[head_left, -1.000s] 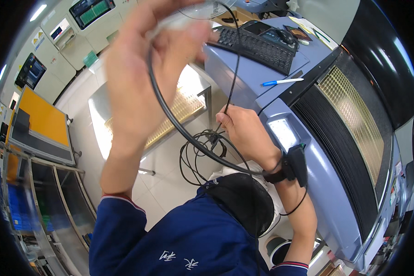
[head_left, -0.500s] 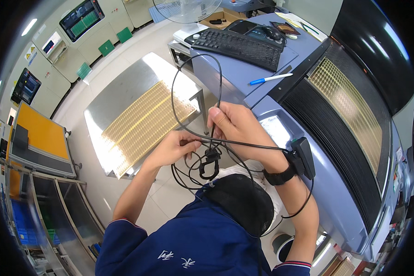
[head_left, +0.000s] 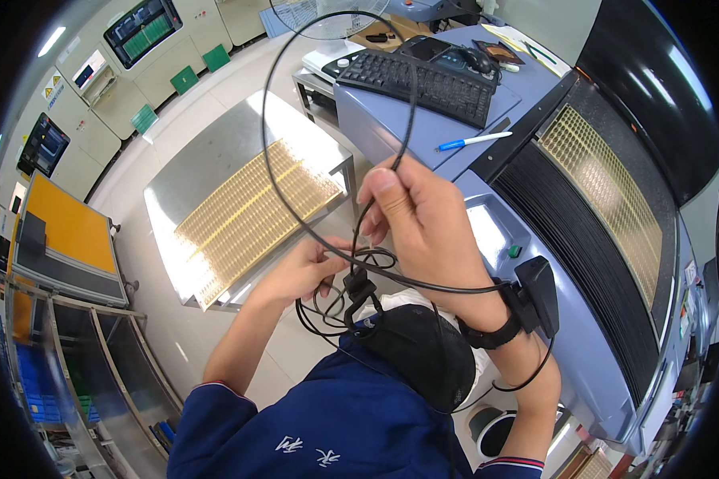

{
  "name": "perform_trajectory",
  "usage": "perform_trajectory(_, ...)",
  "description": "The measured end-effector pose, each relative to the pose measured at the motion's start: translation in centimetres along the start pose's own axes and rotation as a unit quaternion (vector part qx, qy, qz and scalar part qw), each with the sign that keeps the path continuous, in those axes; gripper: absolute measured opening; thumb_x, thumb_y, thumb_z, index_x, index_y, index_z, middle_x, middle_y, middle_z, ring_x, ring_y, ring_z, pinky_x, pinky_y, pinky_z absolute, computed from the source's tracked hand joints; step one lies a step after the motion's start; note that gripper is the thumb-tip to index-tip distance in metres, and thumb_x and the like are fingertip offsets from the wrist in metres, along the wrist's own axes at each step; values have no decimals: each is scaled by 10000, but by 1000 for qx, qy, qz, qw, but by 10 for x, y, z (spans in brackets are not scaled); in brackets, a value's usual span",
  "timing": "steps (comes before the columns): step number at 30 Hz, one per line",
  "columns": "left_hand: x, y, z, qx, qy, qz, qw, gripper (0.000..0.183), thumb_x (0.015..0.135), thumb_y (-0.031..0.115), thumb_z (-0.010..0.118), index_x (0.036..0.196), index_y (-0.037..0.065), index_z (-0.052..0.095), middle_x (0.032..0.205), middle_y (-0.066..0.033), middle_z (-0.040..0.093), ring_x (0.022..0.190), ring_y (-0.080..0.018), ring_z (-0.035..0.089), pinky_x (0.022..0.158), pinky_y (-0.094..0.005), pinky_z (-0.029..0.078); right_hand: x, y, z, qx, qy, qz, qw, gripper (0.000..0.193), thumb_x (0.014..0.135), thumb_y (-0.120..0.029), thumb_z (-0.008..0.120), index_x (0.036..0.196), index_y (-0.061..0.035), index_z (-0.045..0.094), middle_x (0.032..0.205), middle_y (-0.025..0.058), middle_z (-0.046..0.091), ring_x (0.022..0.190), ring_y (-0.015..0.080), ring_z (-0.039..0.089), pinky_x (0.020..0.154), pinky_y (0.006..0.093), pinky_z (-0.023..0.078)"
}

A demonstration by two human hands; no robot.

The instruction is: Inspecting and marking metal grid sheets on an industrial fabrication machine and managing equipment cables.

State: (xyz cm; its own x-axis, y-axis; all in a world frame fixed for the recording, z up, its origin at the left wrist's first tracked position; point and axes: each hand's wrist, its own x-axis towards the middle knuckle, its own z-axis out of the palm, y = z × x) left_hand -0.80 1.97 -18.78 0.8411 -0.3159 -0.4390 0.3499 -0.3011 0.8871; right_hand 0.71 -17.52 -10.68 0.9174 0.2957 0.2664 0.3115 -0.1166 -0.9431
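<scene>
A thin black cable (head_left: pixel 268 152) arches in a wide loop in front of me. Between thumb and fingers, my right hand (head_left: pixel 427 219) pinches one side of this loop. My left hand (head_left: pixel 302 270), lower and to the left, is closed on the gathered coils (head_left: pixel 375 254) of the same cable. Beneath them, near my chest, hangs a black clip (head_left: pixel 359 287). On my right wrist sit a black strap (head_left: pixel 491 329) and a black box-like device (head_left: pixel 539 294), with cable running from it across to the coils.
Left of centre stands a metal table (head_left: pixel 208 172) with a gold perforated panel (head_left: pixel 256 223). At right is a blue-grey machine (head_left: pixel 563 319) holding a similar panel (head_left: pixel 607 188). A keyboard (head_left: pixel 423 84) and a blue-white pen (head_left: pixel 473 142) lie on its top. A shelf rack (head_left: pixel 96 343) is at left.
The cable loop has grown larger and reaches higher, over the keyboard. My right hand has moved slightly right with the cable pinched. My left hand has shifted slightly downward.
</scene>
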Motion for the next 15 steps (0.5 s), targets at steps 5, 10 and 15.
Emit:
perform_trajectory(5,-12,7,-5,-6,-44,-10,999,372,1001,244,537,1284,4,564,576,4,541,410,-56,479,357,-195,329,-7,-12,-4,99,23,11,995,357,1057,-307,449,909,-2,560,711,39,575,630,109,602,580,246,491)
perform_trajectory(10,3,-24,-14,-36,-69,-23,997,253,997,188,497,1155,33,619,549,-8,546,403,-66,488,375,-205,366,-15,-41,-7,222,88,-45,970,351,1050,-311,463,915,-3,564,702,40,557,616,108,590,556,236,479)
perform_trajectory(15,-9,-17,-1,48,-57,15,997,221,884,84,556,1083,61,651,586,-18,576,473,-73,527,393,-222,406,-10,-47,-7,182,100,-121,971,352,1059,-323,423,949,-10,539,733,74,582,636,137,622,563,257,505)
